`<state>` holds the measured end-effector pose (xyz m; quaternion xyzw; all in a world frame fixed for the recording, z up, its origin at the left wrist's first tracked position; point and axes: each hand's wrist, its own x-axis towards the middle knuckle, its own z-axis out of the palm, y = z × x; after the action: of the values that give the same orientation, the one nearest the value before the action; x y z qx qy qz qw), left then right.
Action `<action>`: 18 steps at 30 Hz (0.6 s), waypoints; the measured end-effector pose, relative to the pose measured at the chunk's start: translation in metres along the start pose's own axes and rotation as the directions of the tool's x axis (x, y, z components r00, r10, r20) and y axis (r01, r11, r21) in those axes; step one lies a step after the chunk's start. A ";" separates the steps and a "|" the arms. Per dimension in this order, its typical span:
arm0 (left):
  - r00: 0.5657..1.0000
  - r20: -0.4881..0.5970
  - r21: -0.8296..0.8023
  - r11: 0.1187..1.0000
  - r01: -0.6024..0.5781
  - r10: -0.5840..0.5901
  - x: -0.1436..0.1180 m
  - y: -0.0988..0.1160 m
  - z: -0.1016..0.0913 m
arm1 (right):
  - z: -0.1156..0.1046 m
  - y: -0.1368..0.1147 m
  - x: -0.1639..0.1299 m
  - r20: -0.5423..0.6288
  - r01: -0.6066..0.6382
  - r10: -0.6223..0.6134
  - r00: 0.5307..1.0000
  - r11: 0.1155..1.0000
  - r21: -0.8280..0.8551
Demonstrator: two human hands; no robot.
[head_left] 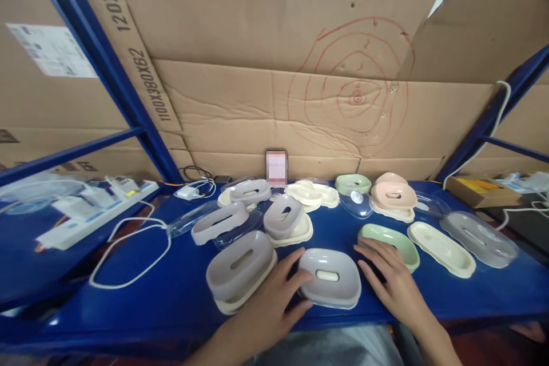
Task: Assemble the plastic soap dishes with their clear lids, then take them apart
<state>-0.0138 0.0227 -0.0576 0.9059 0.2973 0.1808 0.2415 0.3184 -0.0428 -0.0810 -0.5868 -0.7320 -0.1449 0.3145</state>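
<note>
A grey soap dish with a slotted top (330, 278) lies near the front edge of the blue shelf (163, 291), between my two hands. My left hand (274, 297) rests against its left side, fingers spread and touching the rim. My right hand (388, 277) lies flat just right of it, fingers apart, its fingertips at the near end of a green tray (397, 243). Left of my left hand sits another grey dish stacked on a cream tray (241, 269). Neither hand grips anything.
Several more soap dishes and trays in grey, cream, green, pink and clear plastic cover the shelf behind. A white cable loop (128, 254) and a power strip (92, 211) lie at left. Cardboard sheets (300, 86) form the back wall, and blue rack posts stand at both sides.
</note>
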 end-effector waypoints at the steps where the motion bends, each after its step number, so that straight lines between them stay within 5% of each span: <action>1: 1.000 -0.014 -0.008 1.000 0.007 -0.007 0.000 -0.001 0.001 | -0.002 0.003 -0.002 -0.057 -0.051 0.048 0.997 0.997 -0.055; 5: 0.997 -0.064 -0.036 0.999 0.030 -0.032 -0.001 -0.001 0.001 | -0.014 0.030 -0.021 -0.187 -0.263 0.227 0.956 0.944 -0.199; 9: 0.997 -0.062 -0.038 0.998 0.041 -0.043 0.001 0.003 -0.003 | -0.018 0.056 -0.039 0.045 -0.141 0.146 0.988 0.985 -0.104; 12: 0.998 -0.041 -0.035 0.998 0.045 -0.046 0.001 0.004 -0.004 | -0.013 0.050 -0.039 0.124 -0.110 0.112 0.986 0.994 -0.017; 18: 0.998 -0.059 -0.041 0.999 0.026 -0.028 0.000 -0.001 0.000 | -0.017 0.031 0.016 0.230 -0.014 0.024 0.973 0.999 -0.043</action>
<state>-0.0145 0.0229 -0.0581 0.8910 0.3129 0.2102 0.2530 0.3507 -0.0323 -0.0627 -0.6129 -0.7547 -0.0880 0.2168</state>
